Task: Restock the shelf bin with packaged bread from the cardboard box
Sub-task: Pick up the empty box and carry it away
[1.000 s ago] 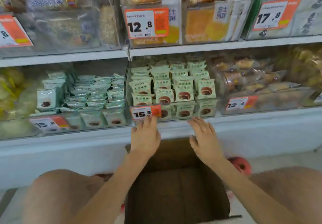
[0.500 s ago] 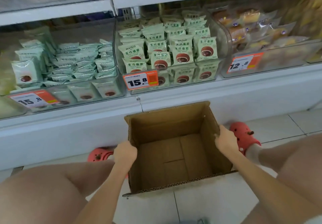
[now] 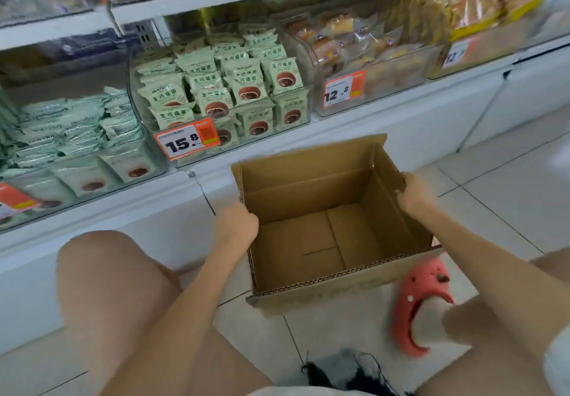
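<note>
Box (image 3: 324,235) sits empty below the full bin (image 3: 222,93), so my left hand (image 3: 236,224) and right hand (image 3: 413,195) curl over its side walls to clear it.

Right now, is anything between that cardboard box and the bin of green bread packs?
Nothing visible. Left hand and right hand grip the empty cardboard box just below the full shelf bin.
</note>
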{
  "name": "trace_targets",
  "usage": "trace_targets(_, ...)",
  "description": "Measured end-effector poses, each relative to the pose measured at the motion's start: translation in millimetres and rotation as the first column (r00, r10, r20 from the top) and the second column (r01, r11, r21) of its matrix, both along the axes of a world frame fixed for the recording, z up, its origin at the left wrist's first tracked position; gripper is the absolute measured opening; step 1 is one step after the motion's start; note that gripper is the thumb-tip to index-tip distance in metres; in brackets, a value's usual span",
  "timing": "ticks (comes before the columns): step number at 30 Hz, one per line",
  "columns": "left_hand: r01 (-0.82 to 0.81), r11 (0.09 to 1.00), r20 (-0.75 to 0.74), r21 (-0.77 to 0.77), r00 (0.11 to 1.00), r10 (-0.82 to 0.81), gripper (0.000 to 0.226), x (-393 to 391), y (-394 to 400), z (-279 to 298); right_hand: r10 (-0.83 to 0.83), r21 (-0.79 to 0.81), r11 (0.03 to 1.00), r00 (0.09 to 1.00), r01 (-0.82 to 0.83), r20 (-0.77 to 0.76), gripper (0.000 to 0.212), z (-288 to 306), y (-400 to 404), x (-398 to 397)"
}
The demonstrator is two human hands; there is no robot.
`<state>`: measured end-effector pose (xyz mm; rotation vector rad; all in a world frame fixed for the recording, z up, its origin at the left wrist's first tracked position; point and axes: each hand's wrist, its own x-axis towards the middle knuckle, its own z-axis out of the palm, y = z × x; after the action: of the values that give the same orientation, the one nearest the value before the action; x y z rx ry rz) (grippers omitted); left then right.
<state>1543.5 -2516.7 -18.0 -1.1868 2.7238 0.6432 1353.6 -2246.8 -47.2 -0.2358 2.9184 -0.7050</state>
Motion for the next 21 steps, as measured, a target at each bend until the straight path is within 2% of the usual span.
trace_targets(3, 0.073, 0.997, -0.069, 0.010, 0.995, -0.072, 0.018, -35, 27, 28, -0.050, -0.001, 0.999, 0.998, 0.050, -0.033, 0.026, 20, 41, -11)
trace_targets(5, 0.130, 0.991, -0.083, -0.026, 0.988, -0.131, 0.018, -58, 47, 47, -0.111, -0.007, 0.994, 0.992, 0.111, -0.057, 0.025, 31, 67, -18)
trace_targets(10, 0.300, 0.947, -0.080, -0.115, 0.947, -0.310, 0.020, -111, 101, 91, -0.288, -0.163, 0.949, 0.952, 0.269, -0.101, 0.025, 59, 136, -20)
trace_targets(12, 0.355, 0.925, -0.108, -0.133, 0.923, -0.370, 0.016, -130, 124, 105, -0.367, -0.203, 0.919, 0.921, 0.337, -0.131, 0.026, 73, 162, -18)
trace_targets(15, 0.415, 0.888, -0.167, -0.200, 0.878, -0.448, 0.024, -157, 156, 126, -0.461, -0.205, 0.882, 0.868, 0.425, -0.183, 0.029, 91, 199, -17)
trace_targets(18, 0.485, 0.829, -0.239, -0.279, 0.801, -0.549, 0.017, -189, 187, 150, -0.538, -0.163, 0.843, 0.804, 0.513, -0.254, 0.028, 113, 227, -22)
trace_targets(21, 0.514, 0.780, -0.231, -0.357, 0.760, -0.607, 0.008, -229, 220, 167, -0.600, -0.159, 0.798, 0.741, 0.582, -0.300, 0.031, 124, 251, -41)
